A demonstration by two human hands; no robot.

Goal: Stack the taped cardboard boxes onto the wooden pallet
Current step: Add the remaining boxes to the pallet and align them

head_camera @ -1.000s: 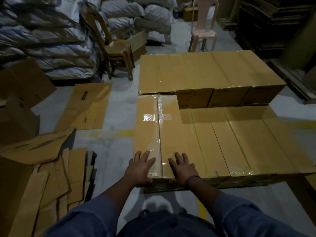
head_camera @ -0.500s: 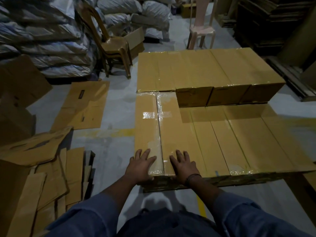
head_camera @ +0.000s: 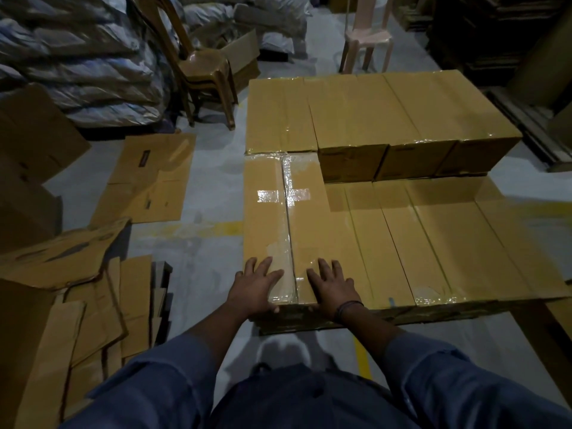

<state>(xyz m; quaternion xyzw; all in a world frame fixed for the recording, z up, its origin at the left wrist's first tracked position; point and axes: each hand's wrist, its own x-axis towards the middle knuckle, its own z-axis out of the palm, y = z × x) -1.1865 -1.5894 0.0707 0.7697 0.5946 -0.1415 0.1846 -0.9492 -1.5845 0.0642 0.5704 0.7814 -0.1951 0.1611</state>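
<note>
Brown taped cardboard box [head_camera: 269, 230], at the near left corner of the wooden pallet [head_camera: 340, 324], is pressed by flat left hand [head_camera: 255, 286] and right hand [head_camera: 332, 287], nothing gripped. Uneven pushing could skew it over the edge.

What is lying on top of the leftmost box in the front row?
The left hand and the right hand rest flat on the near end of the box. Shiny clear tape runs along its middle seam, with a short strip across. The cardboard under the palms is covered.
</note>
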